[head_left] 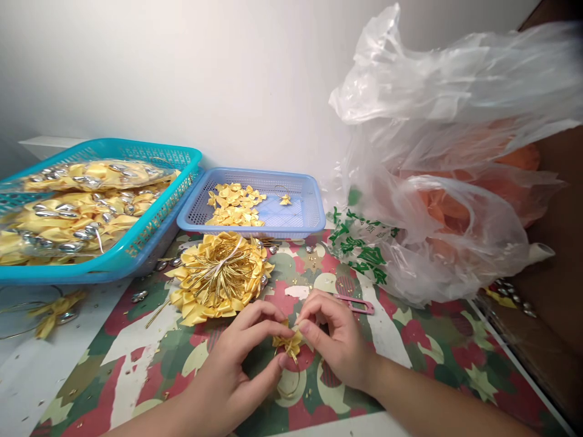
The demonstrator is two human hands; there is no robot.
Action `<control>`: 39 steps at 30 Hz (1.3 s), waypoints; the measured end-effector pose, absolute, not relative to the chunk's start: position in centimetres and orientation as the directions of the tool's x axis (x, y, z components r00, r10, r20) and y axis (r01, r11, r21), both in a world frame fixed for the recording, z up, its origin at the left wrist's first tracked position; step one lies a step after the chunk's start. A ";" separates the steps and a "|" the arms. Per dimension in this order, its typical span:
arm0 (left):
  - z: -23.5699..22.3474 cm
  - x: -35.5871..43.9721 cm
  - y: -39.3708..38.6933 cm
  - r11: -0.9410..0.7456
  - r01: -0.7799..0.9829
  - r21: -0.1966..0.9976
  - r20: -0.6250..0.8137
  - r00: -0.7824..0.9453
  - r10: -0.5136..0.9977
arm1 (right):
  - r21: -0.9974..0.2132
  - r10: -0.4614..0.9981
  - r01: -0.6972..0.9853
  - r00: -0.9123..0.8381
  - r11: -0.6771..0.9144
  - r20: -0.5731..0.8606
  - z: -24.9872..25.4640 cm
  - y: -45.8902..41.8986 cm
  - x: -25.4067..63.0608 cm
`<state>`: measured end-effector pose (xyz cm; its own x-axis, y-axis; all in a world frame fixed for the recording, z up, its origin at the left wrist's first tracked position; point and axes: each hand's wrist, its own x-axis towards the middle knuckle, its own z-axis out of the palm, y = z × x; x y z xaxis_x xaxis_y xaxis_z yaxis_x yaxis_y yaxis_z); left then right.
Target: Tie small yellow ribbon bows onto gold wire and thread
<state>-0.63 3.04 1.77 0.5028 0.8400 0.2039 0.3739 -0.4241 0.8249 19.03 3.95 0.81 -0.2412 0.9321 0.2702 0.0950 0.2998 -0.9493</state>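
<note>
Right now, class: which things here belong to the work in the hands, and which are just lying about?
In use:
left hand
right hand
small yellow bow
bundle of finished bows
lilac tray of loose bows

Lying about:
plastic bags
pink clip
turquoise basket

2 bare hands, the left hand (237,358) and right hand (339,340), pinch a small yellow ribbon bow (288,345) above a floral tablecloth (437,358); a bundle of bows (221,276) lies just behind, before 2 baskets.
</note>
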 end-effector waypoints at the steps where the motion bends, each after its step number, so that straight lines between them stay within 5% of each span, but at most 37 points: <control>1: 1.9 -0.6 3.0 -0.431 0.365 0.825 0.213 0.505 0.836 | -0.946 0.927 0.101 -0.253 0.309 0.276 0.9 3.9 19.0; 21: 1.8 -0.4 3.4 -0.445 0.311 0.840 0.236 0.529 0.815 | -0.915 0.878 0.062 -0.312 0.400 0.363 1.4 4.1 18.7; 27: 1.9 -0.6 3.2 -0.385 0.343 0.857 0.169 0.519 0.838 | -0.964 0.934 0.065 -0.273 0.256 0.230 1.0 4.4 19.1; 33: 1.9 -0.9 3.2 -0.350 0.359 0.865 0.187 0.418 0.889 | -0.984 0.943 -0.141 -0.299 0.106 0.145 0.8 4.8 19.3; 39: 2.1 -1.0 3.2 -0.398 0.320 0.860 0.224 0.464 0.857 | -0.969 0.906 -0.046 -0.348 0.241 0.242 0.8 4.3 19.5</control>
<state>-0.98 3.19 2.09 0.4641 0.8570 0.2239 0.3199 -0.3978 0.8599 19.47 4.29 0.81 -0.3479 0.9059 0.2416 -0.0455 0.2411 -0.9694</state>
